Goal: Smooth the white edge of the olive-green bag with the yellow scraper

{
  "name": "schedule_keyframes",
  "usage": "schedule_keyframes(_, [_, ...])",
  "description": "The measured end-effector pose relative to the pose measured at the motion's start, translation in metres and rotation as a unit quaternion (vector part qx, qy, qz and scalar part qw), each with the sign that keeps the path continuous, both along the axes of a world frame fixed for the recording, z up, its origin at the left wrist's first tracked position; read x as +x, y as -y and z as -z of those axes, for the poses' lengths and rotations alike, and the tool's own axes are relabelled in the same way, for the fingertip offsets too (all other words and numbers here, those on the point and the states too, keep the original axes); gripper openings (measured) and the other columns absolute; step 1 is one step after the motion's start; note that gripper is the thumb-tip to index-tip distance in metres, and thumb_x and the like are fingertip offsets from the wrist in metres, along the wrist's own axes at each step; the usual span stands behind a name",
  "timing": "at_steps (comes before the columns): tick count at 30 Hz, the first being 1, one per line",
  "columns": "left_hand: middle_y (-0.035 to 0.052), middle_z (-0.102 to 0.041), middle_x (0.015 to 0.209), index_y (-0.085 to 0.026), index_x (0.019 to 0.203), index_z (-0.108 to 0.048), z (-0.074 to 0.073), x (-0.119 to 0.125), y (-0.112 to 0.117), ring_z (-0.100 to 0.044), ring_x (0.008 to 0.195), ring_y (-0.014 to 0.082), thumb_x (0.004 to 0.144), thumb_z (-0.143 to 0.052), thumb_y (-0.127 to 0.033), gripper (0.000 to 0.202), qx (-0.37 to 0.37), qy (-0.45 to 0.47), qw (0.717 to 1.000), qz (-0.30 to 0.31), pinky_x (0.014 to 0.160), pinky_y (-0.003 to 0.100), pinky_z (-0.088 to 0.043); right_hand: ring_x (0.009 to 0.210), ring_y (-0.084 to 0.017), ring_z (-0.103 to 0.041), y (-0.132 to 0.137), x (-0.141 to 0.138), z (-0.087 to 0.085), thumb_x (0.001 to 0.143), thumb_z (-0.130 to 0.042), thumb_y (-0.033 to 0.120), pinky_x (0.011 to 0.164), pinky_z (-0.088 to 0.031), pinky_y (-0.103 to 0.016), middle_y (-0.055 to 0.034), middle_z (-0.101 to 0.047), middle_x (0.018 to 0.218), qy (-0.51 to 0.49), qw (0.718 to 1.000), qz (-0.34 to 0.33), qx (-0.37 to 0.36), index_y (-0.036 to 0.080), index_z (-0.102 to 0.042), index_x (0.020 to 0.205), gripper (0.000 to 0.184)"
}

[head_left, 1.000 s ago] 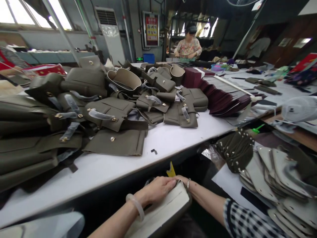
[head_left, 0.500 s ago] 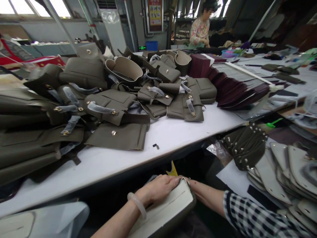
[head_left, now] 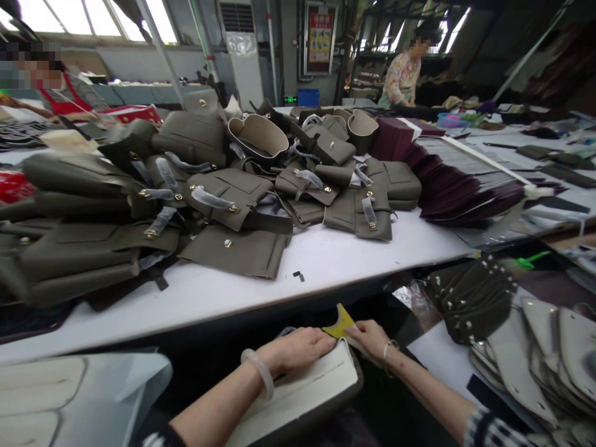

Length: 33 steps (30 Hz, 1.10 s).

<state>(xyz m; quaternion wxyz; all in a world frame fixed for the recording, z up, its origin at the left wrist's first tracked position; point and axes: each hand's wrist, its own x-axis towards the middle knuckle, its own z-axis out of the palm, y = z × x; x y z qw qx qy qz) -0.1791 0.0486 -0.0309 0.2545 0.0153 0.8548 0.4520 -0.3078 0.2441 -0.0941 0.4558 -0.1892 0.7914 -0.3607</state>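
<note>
My left hand [head_left: 298, 349] lies palm down with its fingers flat along the far edge of an olive leather bag piece [head_left: 321, 388]. That piece has a cream face toward me, with a dark line running along it; its lower part is out of view. Just beyond its far corner, my right hand [head_left: 370, 340] pinches a flat yellow strip [head_left: 342, 321] with a curved notch in its end. The strip's tip points up and left, close to my left fingertips. Its lower end is hidden behind the hand and the bag piece.
A white table [head_left: 261, 298] ahead carries a heap of olive handbags [head_left: 228, 192] and a stack of maroon pieces [head_left: 447, 180]. Cream-faced panels [head_left: 526, 354] lie at right beside a studded olive bundle [head_left: 470, 292]. Translucent plastic [head_left: 135, 379] is at lower left. Two people stand farther back.
My right hand has come out from behind the bag piece, moving up and right with the yellow strip. My left hand stays on the piece. The camera view has shifted left.
</note>
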Motion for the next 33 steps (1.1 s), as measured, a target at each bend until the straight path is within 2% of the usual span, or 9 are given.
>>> schedule_keyframes(3, [0.0080,-0.069,0.101,-0.018,0.092,-0.067,-0.003,0.000,0.002,-0.061,0.093,0.0242,0.097,-0.030,-0.050,0.049,0.006,0.006,1.000,-0.004,0.086,0.034,-0.043,0.043,-0.008,-0.048,-0.025,-0.031,-0.012,0.082,-0.055,0.068,0.039,-0.040,-0.020,0.0035,-0.056,0.065,0.024,0.999,-0.033,-0.017,0.016,-0.057,0.083,0.051])
schedule_keyframes(7, [0.0058,-0.069,0.105,-0.021,0.108,-0.066,-0.003,0.001,0.004,-0.062,0.094,0.0227,0.095,-0.037,-0.053,0.046,0.020,0.023,0.999,-0.034,0.084,0.032,-0.044,0.052,-0.010,-0.057,-0.041,-0.064,-0.041,0.076,-0.064,0.066,0.044,-0.047,-0.021,-0.0027,-0.065,0.082,0.131,0.978,-0.154,-0.045,0.016,-0.058,0.102,0.057])
schedule_keyframes(14, [0.0011,-0.066,0.088,-0.021,0.138,-0.046,0.005,0.002,0.006,-0.058,0.079,0.0176,0.091,-0.049,-0.052,0.056,0.044,0.033,0.994,-0.092,0.071,0.027,-0.044,0.055,-0.011,-0.057,-0.003,-0.094,-0.064,0.076,-0.055,0.072,0.046,-0.047,-0.022,-0.0038,-0.064,0.083,0.158,0.927,-0.341,-0.010,0.016,-0.058,0.108,0.065])
schedule_keyframes(18, [-0.0013,-0.067,0.085,-0.026,0.153,-0.021,0.004,0.002,0.007,-0.056,0.076,0.0173,0.089,-0.055,-0.047,0.075,0.082,0.042,0.990,-0.110,0.068,0.026,-0.042,0.050,-0.011,-0.049,0.027,-0.082,-0.067,0.076,-0.063,0.062,0.045,-0.033,-0.021,0.0018,-0.056,0.060,0.018,0.895,-0.445,0.003,0.016,-0.064,0.078,0.046])
schedule_keyframes(21, [-0.0023,-0.067,0.082,-0.030,0.155,-0.007,0.000,0.003,0.007,-0.055,0.072,0.0178,0.089,-0.056,-0.047,0.084,0.073,0.045,0.989,-0.124,0.066,0.026,-0.041,0.055,-0.012,-0.050,0.044,-0.071,-0.069,0.080,-0.064,0.052,0.050,-0.028,-0.024,0.0011,-0.058,0.060,-0.133,0.875,-0.465,-0.006,0.017,-0.064,0.072,0.035])
schedule_keyframes(24, [-0.0025,-0.064,0.076,-0.036,0.153,-0.017,-0.005,0.003,0.006,-0.056,0.069,0.0188,0.088,-0.056,-0.049,0.076,0.034,0.030,0.991,-0.127,0.064,0.027,-0.041,0.062,-0.018,-0.056,0.051,-0.059,-0.071,0.088,-0.052,0.056,0.056,-0.025,-0.029,-0.0045,-0.064,0.066,-0.281,0.853,-0.441,-0.009,0.017,-0.063,0.071,0.043])
schedule_keyframes(27, [0.0005,-0.067,0.088,-0.039,0.147,-0.035,-0.010,0.003,0.006,-0.059,0.078,0.0210,0.088,-0.055,-0.050,0.063,0.000,0.011,0.994,-0.112,0.071,0.029,-0.044,0.069,-0.021,-0.061,0.052,-0.047,-0.069,0.092,-0.040,0.062,0.060,-0.023,-0.032,-0.0091,-0.068,0.072,-0.388,0.821,-0.419,-0.019,0.017,-0.062,0.070,0.055])
schedule_keyframes(30, [0.0009,-0.067,0.099,-0.040,0.139,-0.046,-0.014,0.003,0.006,-0.059,0.090,0.0233,0.089,-0.052,-0.049,0.051,-0.013,0.003,0.996,-0.092,0.082,0.032,-0.045,0.067,-0.020,-0.062,0.052,-0.041,-0.065,0.095,-0.035,0.061,0.061,-0.022,-0.032,-0.0079,-0.069,0.070,-0.442,0.791,-0.421,-0.032,0.017,-0.061,0.069,0.058])
schedule_keyframes(33, [0.0004,-0.067,0.097,-0.042,0.137,-0.047,-0.017,0.003,0.006,-0.059,0.093,0.0244,0.091,-0.050,-0.049,0.047,-0.021,0.011,0.996,-0.085,0.084,0.034,-0.045,0.062,-0.017,-0.060,0.053,-0.042,-0.060,0.097,-0.031,0.060,0.060,-0.020,-0.033,-0.0058,-0.068,0.067,-0.471,0.771,-0.427,-0.044,0.018,-0.060,0.066,0.060])
